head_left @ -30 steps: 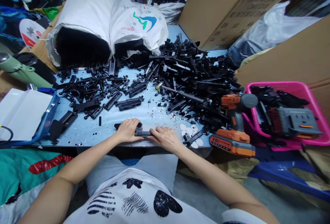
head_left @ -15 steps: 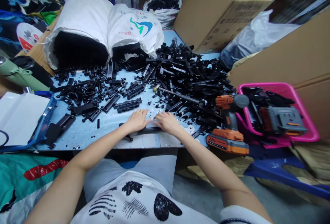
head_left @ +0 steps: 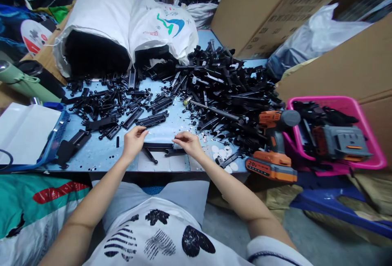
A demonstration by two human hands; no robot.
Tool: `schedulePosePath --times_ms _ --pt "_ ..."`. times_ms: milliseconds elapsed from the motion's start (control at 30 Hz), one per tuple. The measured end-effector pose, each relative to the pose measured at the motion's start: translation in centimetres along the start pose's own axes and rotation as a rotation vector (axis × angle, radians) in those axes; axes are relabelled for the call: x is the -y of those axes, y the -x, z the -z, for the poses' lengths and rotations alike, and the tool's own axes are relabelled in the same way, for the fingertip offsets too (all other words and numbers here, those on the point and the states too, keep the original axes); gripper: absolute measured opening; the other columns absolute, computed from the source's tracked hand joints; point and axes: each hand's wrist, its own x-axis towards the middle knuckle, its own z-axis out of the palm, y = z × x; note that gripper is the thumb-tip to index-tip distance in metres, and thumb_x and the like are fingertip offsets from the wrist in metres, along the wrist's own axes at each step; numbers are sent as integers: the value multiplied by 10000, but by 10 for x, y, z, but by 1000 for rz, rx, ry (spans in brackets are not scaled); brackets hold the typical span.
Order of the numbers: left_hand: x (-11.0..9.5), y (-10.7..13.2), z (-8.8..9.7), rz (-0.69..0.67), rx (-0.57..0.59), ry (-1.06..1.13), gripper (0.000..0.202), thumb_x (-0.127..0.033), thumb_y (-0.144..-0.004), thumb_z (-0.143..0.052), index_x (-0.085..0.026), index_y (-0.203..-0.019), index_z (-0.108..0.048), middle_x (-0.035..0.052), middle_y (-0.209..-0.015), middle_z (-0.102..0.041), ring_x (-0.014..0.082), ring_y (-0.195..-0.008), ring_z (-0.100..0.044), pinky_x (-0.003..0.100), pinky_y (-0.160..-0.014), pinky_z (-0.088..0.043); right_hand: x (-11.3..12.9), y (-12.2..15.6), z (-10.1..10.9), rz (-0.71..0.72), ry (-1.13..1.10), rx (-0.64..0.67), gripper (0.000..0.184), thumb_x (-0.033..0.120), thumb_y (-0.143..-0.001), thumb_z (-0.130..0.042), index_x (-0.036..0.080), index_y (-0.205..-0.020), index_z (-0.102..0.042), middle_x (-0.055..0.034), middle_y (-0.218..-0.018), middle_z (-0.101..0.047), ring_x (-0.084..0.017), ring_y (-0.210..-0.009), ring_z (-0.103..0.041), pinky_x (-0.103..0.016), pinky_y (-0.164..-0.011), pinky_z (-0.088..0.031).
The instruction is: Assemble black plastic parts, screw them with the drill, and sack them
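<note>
My left hand is closed in a pinch above the near part of the table, at the left end of a long black bar. Whatever lies between those fingertips is too small to make out. Over the bar's right end, my right hand also has thumb and fingers pressed together, their contents unclear. The bar lies crosswise between both hands. Just in front of it, a thin black arm with a rounded end points toward me. Beyond the left hand lies a group of black hinged parts.
A large heap of black parts covers the back right, with a hammer on its near side. An orange cordless drill stands beside a pink basket. White sacks spill black pieces. At left sits a blue tray.
My hands have moved apart from close together near the middle, the left one going left. More of the black bar now shows between them. The whole view has shifted slightly.
</note>
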Motion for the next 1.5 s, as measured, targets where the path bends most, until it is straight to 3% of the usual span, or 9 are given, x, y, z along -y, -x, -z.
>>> schedulePosePath --times_ms 133,300,500,867,1133,1267,1367,1433,1500 --pt "20 32 24 90 -45 -27 224 -373 -805 -608 -167 -884 -647 36 -796 -688 164 -713 -654 280 -701 -521 5 12 -17 190 210 -23 182 364 -854 -583 200 -814 -652 -58 -809 -651 -164 -780 -624 -282 -688 -534" --pt "18 38 22 -104 26 -302 187 -323 -869 -541 -178 -924 -645 56 -861 -696 176 -747 -653 287 -700 -512 6 23 -21 451 513 76 184 245 -917 -482 197 -985 -647 -90 -920 -668 -158 -841 -628 -269 -736 -529" --pt "14 45 15 -441 112 -532 231 -231 -931 -431 -155 -1001 -638 117 -946 -690 220 -876 -651 354 -773 -507 4 32 -16 384 516 124 254 261 -922 -468 209 -1123 -614 -100 -1055 -660 -182 -981 -620 -331 -859 -525" --pt "31 34 20 -681 143 -474 182 -187 -923 -445 -157 -980 -616 102 -877 -696 198 -882 -654 347 -765 -520 -4 38 0 425 473 242 359 250 -915 -480 198 -1268 -524 -103 -1110 -634 -166 -994 -613 -299 -852 -515" --pt "47 37 18 -629 188 -484 222 -193 -932 -421 -156 -1036 -612 106 -894 -702 192 -872 -658 350 -774 -498 -13 35 3 402 511 300 380 312 -928 -459 220 -1294 -501 -100 -1124 -619 -165 -993 -605 -294 -830 -509" --pt "35 42 8 -583 168 -616 295 -309 -913 -468 -161 -1139 -585 143 -1105 -656 291 -1110 -562 493 -932 -368 -23 36 2 416 655 335 428 395 -902 -502 188 -1276 -527 -90 -948 -651 -186 -880 -599 -309 -754 -494" --pt "20 43 -6 -693 371 -621 485 -433 -885 -487 -123 -1258 -508 181 -1232 -577 317 -1191 -488 499 -992 -307 -25 35 3 411 736 361 440 402 -915 -476 175 -1290 -514 -82 -889 -650 -189 -853 -575 -311 -743 -463" --pt "13 40 -14 -757 530 -614 527 -442 -891 -467 -97 -1290 -470 194 -1239 -560 297 -1158 -504 447 -962 -349 -23 30 7 441 749 441 439 415 -927 -447 187 -1299 -498 -79 -922 -650 -179 -865 -569 -295 -749 -447" --pt "7 35 -21 -761 596 -647 520 -426 -905 -445 -83 -1296 -451 200 -1226 -557 278 -1095 -533 407 -898 -393 -20 24 13 455 810 516 470 481 -916 -437 197 -1285 -501 -82 -959 -645 -181 -877 -570 -284 -735 -434"
